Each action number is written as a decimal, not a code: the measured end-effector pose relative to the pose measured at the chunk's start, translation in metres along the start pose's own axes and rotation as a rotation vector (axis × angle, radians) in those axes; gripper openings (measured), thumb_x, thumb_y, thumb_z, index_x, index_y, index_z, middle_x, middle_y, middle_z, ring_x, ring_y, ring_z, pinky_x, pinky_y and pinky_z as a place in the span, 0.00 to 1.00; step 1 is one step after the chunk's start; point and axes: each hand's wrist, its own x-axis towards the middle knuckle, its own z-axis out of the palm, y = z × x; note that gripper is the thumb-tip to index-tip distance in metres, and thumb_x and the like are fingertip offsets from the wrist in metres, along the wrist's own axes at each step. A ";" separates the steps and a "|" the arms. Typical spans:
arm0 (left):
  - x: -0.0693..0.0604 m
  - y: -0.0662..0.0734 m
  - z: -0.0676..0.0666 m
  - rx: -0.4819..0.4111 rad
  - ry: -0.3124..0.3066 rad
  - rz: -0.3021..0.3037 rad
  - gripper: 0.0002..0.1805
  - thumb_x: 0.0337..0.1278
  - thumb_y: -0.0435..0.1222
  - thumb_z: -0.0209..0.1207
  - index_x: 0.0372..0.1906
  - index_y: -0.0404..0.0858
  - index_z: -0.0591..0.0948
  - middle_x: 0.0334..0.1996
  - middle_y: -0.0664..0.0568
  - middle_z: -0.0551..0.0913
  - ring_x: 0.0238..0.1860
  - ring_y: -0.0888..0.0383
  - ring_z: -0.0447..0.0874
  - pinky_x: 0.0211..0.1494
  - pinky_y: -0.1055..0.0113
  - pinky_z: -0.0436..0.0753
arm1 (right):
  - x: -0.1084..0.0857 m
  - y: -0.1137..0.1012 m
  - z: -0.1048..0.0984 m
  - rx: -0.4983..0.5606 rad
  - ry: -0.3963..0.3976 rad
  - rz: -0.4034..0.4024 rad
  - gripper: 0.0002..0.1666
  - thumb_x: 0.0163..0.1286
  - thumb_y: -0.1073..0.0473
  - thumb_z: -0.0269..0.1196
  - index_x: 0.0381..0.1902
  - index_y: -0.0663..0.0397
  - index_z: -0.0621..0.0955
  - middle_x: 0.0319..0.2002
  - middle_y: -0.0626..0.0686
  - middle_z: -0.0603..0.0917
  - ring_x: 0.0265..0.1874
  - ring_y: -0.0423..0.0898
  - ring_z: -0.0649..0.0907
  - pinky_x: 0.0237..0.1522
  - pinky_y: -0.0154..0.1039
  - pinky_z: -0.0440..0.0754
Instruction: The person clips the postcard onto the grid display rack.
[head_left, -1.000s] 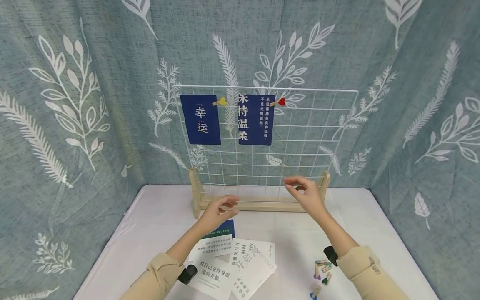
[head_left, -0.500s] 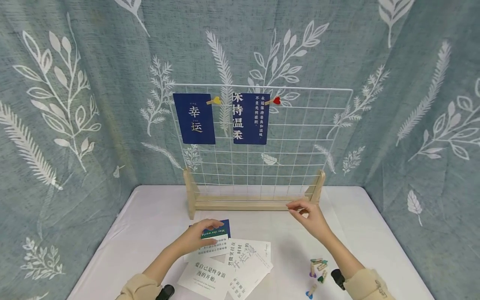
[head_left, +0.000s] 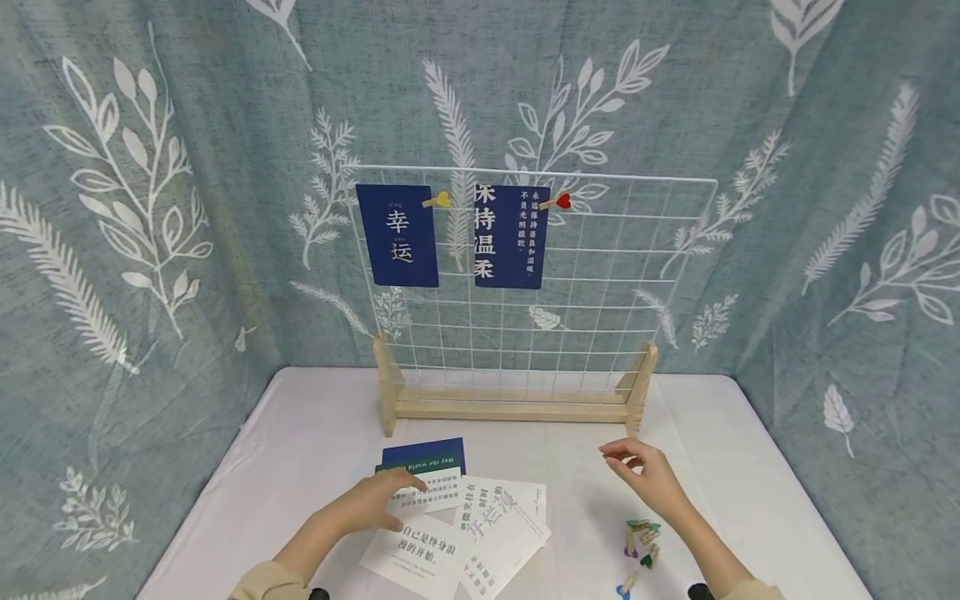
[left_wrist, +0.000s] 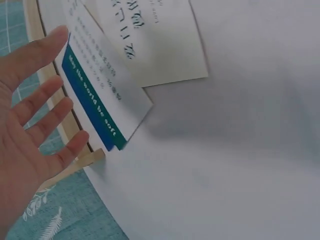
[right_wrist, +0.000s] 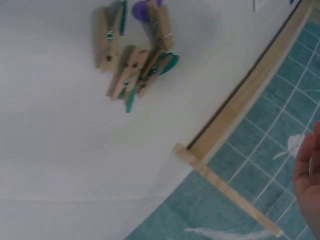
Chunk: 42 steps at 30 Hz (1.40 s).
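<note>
My left hand [head_left: 375, 502] is over the left side of the spread cards, fingers apart and relaxed, gripping nothing. In the left wrist view the hand [left_wrist: 35, 115] appears beside the white card [left_wrist: 100, 70] and the green and blue card [left_wrist: 95, 100]; whether it touches them I cannot tell. My right hand [head_left: 647, 477] is above the table behind the small clothespins [head_left: 643, 533], fingers bent loosely with nothing visible between them. At the right wrist view's edge only part of that hand [right_wrist: 309, 175] shows, away from the wooden clothespins [right_wrist: 132, 72].
A white wire grid [head_left: 600, 275] on a wooden stand [head_left: 510, 410] rises at the back of the table. Two blue cards hang on it, one [head_left: 397, 250] by a yellow-heart clip [head_left: 442, 199], the other [head_left: 510, 250] by a red-heart clip [head_left: 562, 201]. Patterned curtains surround the table.
My left hand has moved down and left from before the grid to the cards. My right hand has come down from the grid towards the clothespins.
</note>
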 end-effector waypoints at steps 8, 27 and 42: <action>-0.002 -0.007 0.006 0.094 0.014 0.027 0.32 0.28 0.29 0.72 0.50 0.40 0.78 0.55 0.39 0.76 0.60 0.35 0.69 0.57 0.28 0.63 | -0.014 0.021 -0.010 -0.015 0.042 0.000 0.07 0.60 0.71 0.62 0.37 0.61 0.82 0.32 0.56 0.85 0.31 0.27 0.78 0.29 0.29 0.80; -0.005 -0.027 0.024 0.349 -0.067 0.071 0.48 0.11 0.34 0.77 0.56 0.45 0.74 0.59 0.42 0.72 0.60 0.38 0.67 0.59 0.29 0.63 | -0.036 0.033 -0.014 0.001 0.085 0.108 0.06 0.60 0.72 0.61 0.35 0.64 0.82 0.30 0.56 0.85 0.29 0.26 0.77 0.27 0.29 0.78; 0.011 -0.019 0.029 0.498 -0.128 0.037 0.39 0.10 0.35 0.78 0.44 0.48 0.74 0.45 0.53 0.78 0.48 0.49 0.75 0.55 0.41 0.76 | -0.041 0.031 -0.011 0.032 0.050 0.248 0.06 0.63 0.68 0.61 0.38 0.62 0.83 0.33 0.55 0.86 0.30 0.25 0.77 0.30 0.28 0.78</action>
